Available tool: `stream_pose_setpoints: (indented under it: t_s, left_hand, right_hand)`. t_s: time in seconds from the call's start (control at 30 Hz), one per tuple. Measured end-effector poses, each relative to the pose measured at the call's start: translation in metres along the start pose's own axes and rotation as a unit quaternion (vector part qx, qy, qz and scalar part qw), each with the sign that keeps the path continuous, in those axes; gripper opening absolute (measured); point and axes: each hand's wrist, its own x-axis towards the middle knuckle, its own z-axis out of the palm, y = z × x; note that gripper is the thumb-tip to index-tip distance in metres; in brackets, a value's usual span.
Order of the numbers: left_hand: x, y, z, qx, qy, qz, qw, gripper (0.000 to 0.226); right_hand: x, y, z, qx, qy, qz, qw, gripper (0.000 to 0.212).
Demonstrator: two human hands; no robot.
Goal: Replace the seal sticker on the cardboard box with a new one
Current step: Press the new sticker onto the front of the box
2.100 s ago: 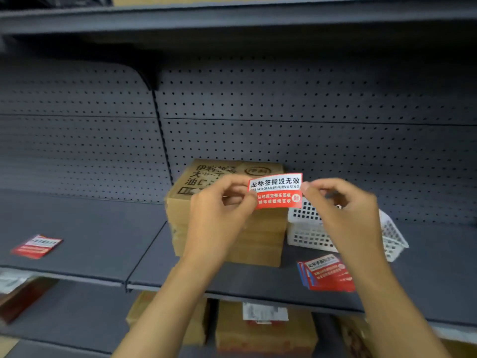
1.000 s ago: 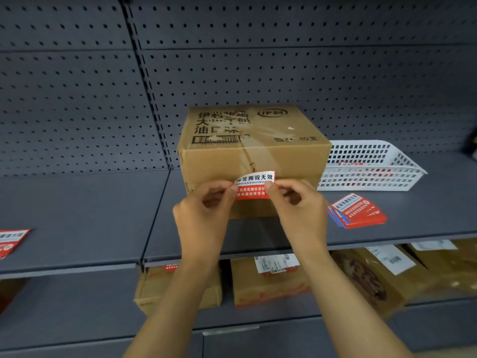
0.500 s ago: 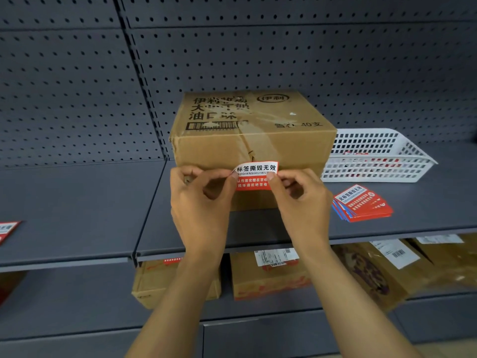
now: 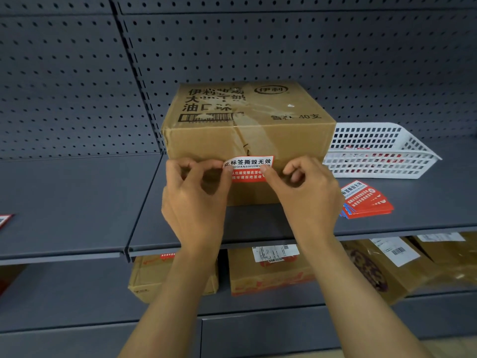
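Observation:
A brown cardboard box [image 4: 247, 120] with black print and clear tape on top sits on the grey shelf [image 4: 77, 197]. A red and white seal sticker [image 4: 248, 168] is held flat against the box's front face, at its middle. My left hand [image 4: 196, 195] pinches the sticker's left end and my right hand [image 4: 304, 195] pinches its right end. Both hands hide the sticker's outer edges and part of the box front.
A stack of red and blue stickers [image 4: 366, 201] lies on the shelf right of the box. Behind it stands a white plastic basket [image 4: 376, 148]. Another sticker [image 4: 5, 219] shows at the far left edge. Cardboard boxes [image 4: 268, 272] fill the lower shelf. A pegboard wall backs the shelf.
Both hands carried the sticker from mid-air down to the box's front face. The view has drawn closer to the box and tilted down.

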Motion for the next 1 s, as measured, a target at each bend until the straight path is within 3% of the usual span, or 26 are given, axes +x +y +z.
stream_pose_setpoints:
  t_s: [0.1,0.23,0.4,0.63,1.0]
  left_hand:
    - [0.004,-0.003,0.000,-0.033,0.018,-0.039,0.999,0.050]
    - [0.009,-0.008,-0.007,-0.050,0.062,0.035,0.996,0.057]
    - [0.019,-0.007,-0.006,-0.050,-0.009,0.103,0.993,0.073]
    - [0.027,-0.006,-0.008,-0.039,-0.022,0.089,0.995,0.071]
    - [0.028,-0.011,-0.012,-0.056,-0.036,0.094,0.993,0.061]
  right_hand:
    - [0.000,0.005,-0.004,0.020,-0.003,-0.002,1.000,0.038]
    - [-0.003,0.002,-0.008,0.059,-0.006,-0.022,0.998,0.031]
    - [-0.006,-0.019,0.003,0.040,-0.019,-0.056,0.997,0.045]
    - [0.003,-0.025,0.019,-0.027,-0.026,-0.040,0.999,0.064]
    - [0.011,0.002,0.004,-0.016,-0.020,-0.010,1.000,0.061]
